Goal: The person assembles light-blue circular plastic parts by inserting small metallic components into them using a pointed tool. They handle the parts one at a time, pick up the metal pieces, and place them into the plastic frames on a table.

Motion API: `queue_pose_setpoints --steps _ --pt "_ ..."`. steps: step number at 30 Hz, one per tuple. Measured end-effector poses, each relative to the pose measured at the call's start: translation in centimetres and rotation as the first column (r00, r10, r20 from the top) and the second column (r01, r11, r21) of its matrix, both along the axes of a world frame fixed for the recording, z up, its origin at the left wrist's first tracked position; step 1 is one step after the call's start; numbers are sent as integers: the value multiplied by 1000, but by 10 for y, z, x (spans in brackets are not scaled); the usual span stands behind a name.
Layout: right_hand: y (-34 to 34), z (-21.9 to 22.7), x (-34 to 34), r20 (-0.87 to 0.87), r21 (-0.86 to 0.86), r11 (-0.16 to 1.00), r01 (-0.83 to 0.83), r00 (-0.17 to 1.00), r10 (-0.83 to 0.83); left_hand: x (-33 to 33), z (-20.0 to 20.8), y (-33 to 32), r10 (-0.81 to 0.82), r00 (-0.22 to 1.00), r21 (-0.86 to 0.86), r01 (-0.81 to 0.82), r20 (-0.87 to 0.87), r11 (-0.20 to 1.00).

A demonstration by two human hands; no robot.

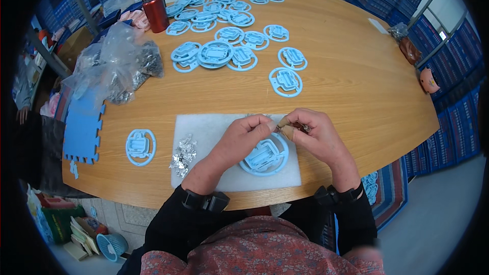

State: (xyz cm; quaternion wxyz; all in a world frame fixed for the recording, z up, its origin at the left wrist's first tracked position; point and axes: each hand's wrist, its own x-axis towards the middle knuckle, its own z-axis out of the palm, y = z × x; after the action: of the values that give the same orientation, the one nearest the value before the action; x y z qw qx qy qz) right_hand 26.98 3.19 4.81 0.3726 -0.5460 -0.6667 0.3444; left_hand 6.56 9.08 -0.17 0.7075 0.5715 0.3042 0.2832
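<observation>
Sprawling across most of the view is a wooden table (356, 91), and honestly there's a lot going on up top: a big spread of light-blue round pieces (215, 53), some stacked, some lying solo. Closest to the person sits a white foam mat (206, 125), with a clear plastic bag (104, 63) of metal bits off past its left corner.

Both hands are over the mat, fingertips practically meeting. The left hand (250, 133) is bunched into a narrow pinch, but I can't tell if it's actually closed on anything. The right hand (317, 131) is curled up around some small dark bits (304, 127), too tiny to identify.

Right below them is one blue disc (265, 159), flat on the mat between the forearms. Its far edge is just under the fingertips; can't tell whether they touch it. Left of that, there's a loose pile of silvery clips (183, 157).
</observation>
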Motion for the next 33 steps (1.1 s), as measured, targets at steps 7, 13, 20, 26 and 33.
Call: queue_pose_setpoints --steps 7,13,20,26,33 --pt "0 -3 -4 72 119 992 46 996 -55 -3 -1 4 -40 998 -73 44 48 996" --pt "-1 -13 -6 -157 39 991 130 980 -123 1 1 0 -20 994 -81 29 106 996" --pt "-22 -11 4 -371 -142 980 142 910 -186 -1 -1 3 30 993 -126 -16 116 992" --pt "-35 -15 4 -447 -215 976 29 886 -125 -1 0 2 79 988 -125 -63 130 990" --pt "-41 -22 -5 -463 -421 907 14 856 -228 -1 -2 3 27 986 -78 -14 162 997"
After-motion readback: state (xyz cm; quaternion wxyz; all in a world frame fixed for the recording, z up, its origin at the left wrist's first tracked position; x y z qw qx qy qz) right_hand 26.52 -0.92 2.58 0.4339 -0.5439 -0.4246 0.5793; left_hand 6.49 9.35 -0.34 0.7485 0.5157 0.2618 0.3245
